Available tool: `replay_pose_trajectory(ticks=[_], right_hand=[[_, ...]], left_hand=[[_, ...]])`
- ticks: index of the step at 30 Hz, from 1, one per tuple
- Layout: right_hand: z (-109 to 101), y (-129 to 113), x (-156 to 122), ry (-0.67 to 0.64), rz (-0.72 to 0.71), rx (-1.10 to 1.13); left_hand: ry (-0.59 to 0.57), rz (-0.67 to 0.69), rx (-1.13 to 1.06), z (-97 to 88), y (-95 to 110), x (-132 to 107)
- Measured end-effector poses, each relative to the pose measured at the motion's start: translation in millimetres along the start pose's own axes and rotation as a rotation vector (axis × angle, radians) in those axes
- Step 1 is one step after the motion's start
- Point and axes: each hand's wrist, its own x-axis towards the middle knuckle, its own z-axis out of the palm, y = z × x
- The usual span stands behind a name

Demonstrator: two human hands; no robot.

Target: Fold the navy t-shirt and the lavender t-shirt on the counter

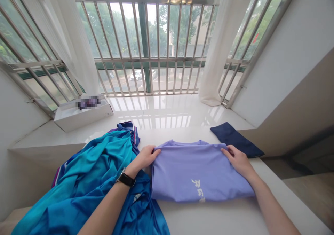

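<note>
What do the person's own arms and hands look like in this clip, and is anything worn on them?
The left forearm and right forearm are bare, with no sleeves showing. The left hand and right hand wear no gloves. A black wristwatch with a dark strap sits on the left wrist.

A folded T-shirt (pixel 194 172) lies on a stone window ledge (pixel 161 111), with the left hand (pixel 146 157) on its near-left corner area and the right hand (pixel 236 162) on its far-right side. A heaped track jacket (pixel 96 172) lies directly left of the shirt, under the left forearm. A folded cloth (pixel 235 139) lies behind and right of the shirt. Farther back on the left sits a flat box (pixel 83 115), with a blurred object, perhaps a packet, (pixel 88 102) on top. Behind everything stands a barred window (pixel 146 29), between two curtains (pixel 224 43).
</note>
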Motion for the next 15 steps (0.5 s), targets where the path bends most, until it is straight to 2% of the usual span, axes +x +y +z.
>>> replay_pose_trajectory(ticks=[5, 9, 12, 15], right_hand=[[5, -1, 0, 0.025, 0.025, 0.014], [0, -3, -3, -0.062, 0.073, 0.015], [-6, -5, -7, -0.155, 0.051, 0.008], [-9, -6, -8, -0.162, 0.009, -0.026]], left_hand=[[0.088, -0.025, 0.141, 7.0, -1, 1], [0.115, -0.044, 0.155, 6.8, 0, -2], [0.003, -0.050, 0.071, 0.1, 0, -5], [-0.156, -0.018, -0.066, -6.8, -2, -7]])
